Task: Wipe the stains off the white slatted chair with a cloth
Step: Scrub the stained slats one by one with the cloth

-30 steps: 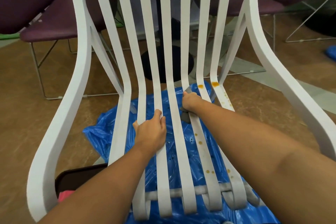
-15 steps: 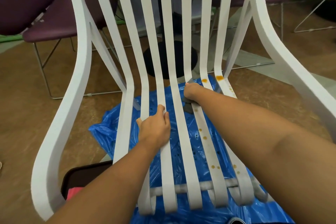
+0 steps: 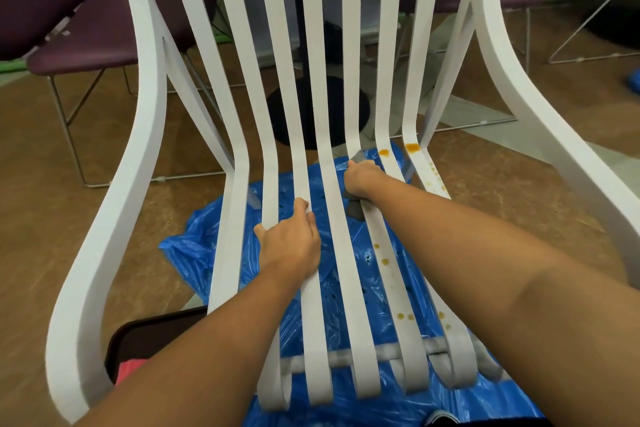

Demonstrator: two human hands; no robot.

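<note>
- Straight ahead stands the white slatted chair. Its long slats run away from the viewer, from curled front ends up over the seat bend into the back.
- Under it a blue plastic sheet covers part of the brown floor; purple chairs stand beyond.
- Open gaps separate the slats, and a wide curved side rail closes each flank.
- Left hand lies on the second and third slats from the left, fingers curled down over their edges.
- Right hand sits at the bend of the fifth slat, clenched round a dark grey cloth that shows beyond the knuckles and under the wrist.
- Orange stains mark the two slats right of that hand; smaller drops dot the fifth slat nearer the viewer, which is otherwise bare down to its front end.
</note>
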